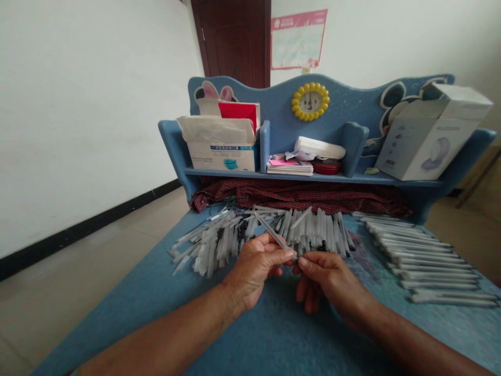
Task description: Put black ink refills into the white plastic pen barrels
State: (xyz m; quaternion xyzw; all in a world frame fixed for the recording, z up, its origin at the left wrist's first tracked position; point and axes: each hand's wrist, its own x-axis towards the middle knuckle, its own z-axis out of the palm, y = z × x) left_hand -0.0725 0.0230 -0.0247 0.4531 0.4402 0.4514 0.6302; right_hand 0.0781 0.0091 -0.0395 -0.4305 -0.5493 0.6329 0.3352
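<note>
A pale translucent pen barrel (270,230) slants up and away from the fingers of my left hand (252,266), which is closed around its near end. Close against that end, my right hand (331,277) pinches with thumb and forefinger; what lies between them is mostly hidden, though a small dark bit shows there. Just beyond my hands is a loose pile of similar pen barrels (214,243) on the left. More barrels (313,227) lie side by side in the middle, with some dark small parts by them. At the right, pens with dark ends (434,256) form a column.
The blue desk (152,313) has a raised shelf (235,175) at its back. A mask box (221,154), stacked papers (289,167) and a white carton (426,141) stand on it. Red checked cloth (297,194) is bunched below. A yellow flower-shaped clock (310,101) hangs above.
</note>
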